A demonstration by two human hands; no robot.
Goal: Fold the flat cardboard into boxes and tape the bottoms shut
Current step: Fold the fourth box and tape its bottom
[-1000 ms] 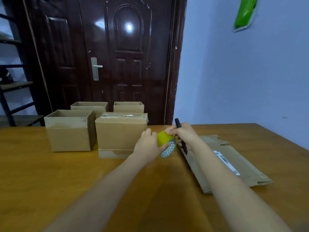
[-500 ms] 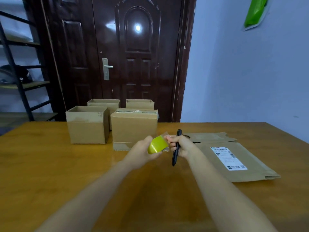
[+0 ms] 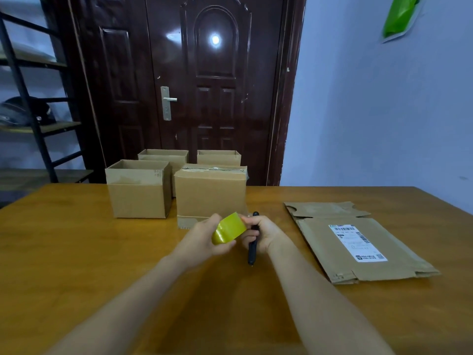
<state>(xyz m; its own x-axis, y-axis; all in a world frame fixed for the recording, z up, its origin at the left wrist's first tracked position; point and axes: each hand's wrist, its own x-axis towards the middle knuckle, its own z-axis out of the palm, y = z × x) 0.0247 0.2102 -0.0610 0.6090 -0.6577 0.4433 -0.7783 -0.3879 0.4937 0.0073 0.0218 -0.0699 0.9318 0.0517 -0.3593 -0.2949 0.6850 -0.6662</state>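
My left hand (image 3: 202,240) grips a yellow roll of tape (image 3: 228,228) above the middle of the wooden table (image 3: 64,252). My right hand (image 3: 263,233) holds a black pen-shaped cutter (image 3: 253,248) and its fingertips pinch the roll's edge. A flat cardboard (image 3: 358,242) with a white label lies on the table to the right. Straight behind my hands stands a box with a taped top face (image 3: 211,192). An open box (image 3: 139,188) stands to its left, and two more open boxes (image 3: 163,156) (image 3: 218,157) stand behind them.
A dark wooden door (image 3: 204,85) stands behind the table. A black metal shelf (image 3: 28,98) is at the far left. A green bag (image 3: 399,14) hangs on the blue wall at the right.
The view has swung left and back, so the boxes shifted right in frame. Both hands drew the tape roll nearer to me and turned it. The cutter now points downward.
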